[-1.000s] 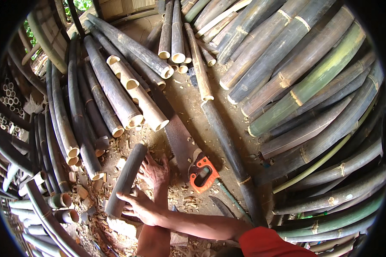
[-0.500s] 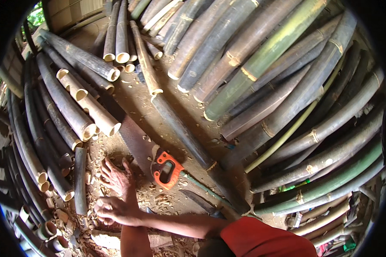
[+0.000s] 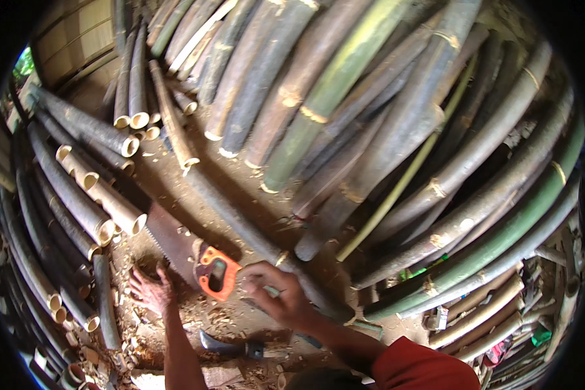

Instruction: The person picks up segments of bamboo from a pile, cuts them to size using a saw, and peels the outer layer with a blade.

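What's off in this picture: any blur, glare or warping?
Head view: the right hand looks blurred, the left hand somewhat clearer; fisheye distortion bows the right-side bamboo poles and leaves dark corners; foliage at upper left glows bright.

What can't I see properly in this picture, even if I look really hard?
All in the head view:
Right hand: blurred, so whether its fingers hold anything is unclear.
Left hand: its palm is hidden under the back of the hand.
Green bamboo pole: its far end is cut off by the upper edge.
Pale wood block: cut off by the lower edge.
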The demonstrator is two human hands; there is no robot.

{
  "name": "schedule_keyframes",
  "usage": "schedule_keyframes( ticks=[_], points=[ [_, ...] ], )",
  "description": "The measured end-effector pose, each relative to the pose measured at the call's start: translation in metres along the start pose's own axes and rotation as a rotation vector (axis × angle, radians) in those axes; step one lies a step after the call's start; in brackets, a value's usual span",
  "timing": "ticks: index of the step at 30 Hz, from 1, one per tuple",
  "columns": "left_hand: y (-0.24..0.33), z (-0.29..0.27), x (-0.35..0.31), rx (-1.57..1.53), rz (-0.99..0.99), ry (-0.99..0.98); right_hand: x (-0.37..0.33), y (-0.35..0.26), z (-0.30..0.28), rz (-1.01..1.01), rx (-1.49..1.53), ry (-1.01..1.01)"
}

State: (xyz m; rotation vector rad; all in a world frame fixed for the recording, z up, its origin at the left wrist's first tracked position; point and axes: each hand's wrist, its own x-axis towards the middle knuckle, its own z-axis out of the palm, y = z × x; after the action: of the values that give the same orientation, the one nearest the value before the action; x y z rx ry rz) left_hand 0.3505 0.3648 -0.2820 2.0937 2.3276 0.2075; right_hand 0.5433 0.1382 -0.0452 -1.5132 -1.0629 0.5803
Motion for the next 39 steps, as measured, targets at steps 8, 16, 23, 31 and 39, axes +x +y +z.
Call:
schedule_keyframes(
  ticks=[8,16,23,31,39],
  points=[
    [-0.007,0.005,0.004,-0.033,-0.023,-0.079,-0.069,-0.016,-0.105,0.216,-0.255,0.235],
    [-0.086,0.064,0.079,-1.196,0.290,-0.311,-0.146,-0.024,-0.094,0.167,-0.186,-0.269],
    [-0.200,-0.069,0.033,-0.421,0.760,0.261,-0.156,-0.061,-0.093,0.101,-0.272,-0.423],
    [-0.250,-0.232,-0.100,-0.566,0.491,-0.372,-0.277,-0.082,-0.153,0.151,0.791,-0.868],
    [-0.204,-0.357,-0.205,-0.757,0.361,-0.596,-0.379,-0.044,-0.189,0.277,0.675,-0.304]
  ],
)
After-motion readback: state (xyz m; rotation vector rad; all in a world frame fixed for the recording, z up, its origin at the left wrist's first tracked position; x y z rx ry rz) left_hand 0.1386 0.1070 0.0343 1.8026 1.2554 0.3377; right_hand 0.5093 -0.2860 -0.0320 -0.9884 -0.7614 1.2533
